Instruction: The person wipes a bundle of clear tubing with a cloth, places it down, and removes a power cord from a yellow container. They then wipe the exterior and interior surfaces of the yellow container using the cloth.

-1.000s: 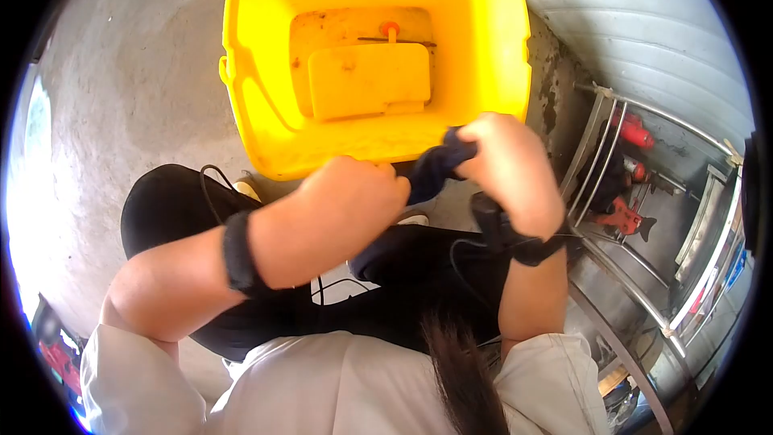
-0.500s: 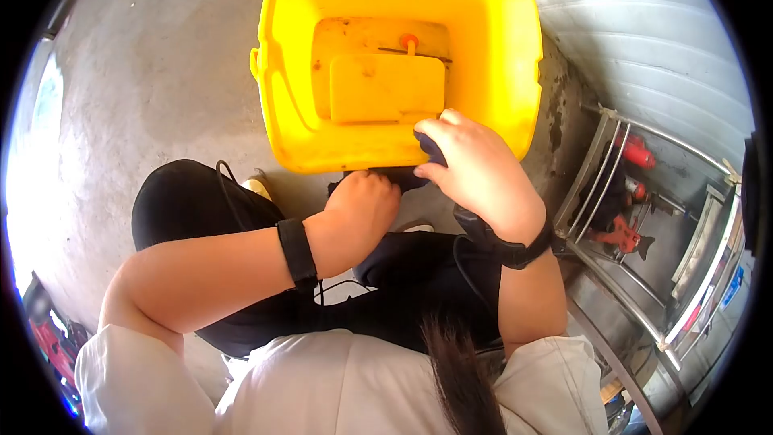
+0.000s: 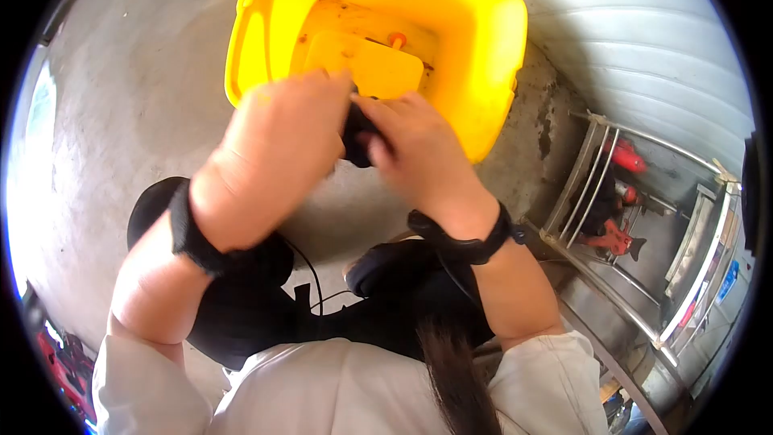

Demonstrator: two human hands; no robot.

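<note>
A dark cloth (image 3: 357,138), bunched up, hangs between my two hands above the near side of a yellow plastic tub (image 3: 483,56). My left hand (image 3: 278,133) is closed on the cloth's left side, blurred by motion. From the right, my right hand (image 3: 427,153) grips the same cloth, with its thumb and fingers around it. Both hands cover part of the tub's near rim. On the tub's stained floor are a raised yellow block (image 3: 366,60) and a small orange-red knob (image 3: 397,39).
A metal rack (image 3: 636,262) with red tools (image 3: 616,238) stands at the right, by a white panelled wall (image 3: 636,40). Concrete floor (image 3: 145,97) lies left of the tub. My knees and a dark shoe (image 3: 382,266) are below my hands.
My left hand has risen from below the tub's near rim, up and to the left. The right hand has shifted left with the cloth. The tub now appears farther left and turned.
</note>
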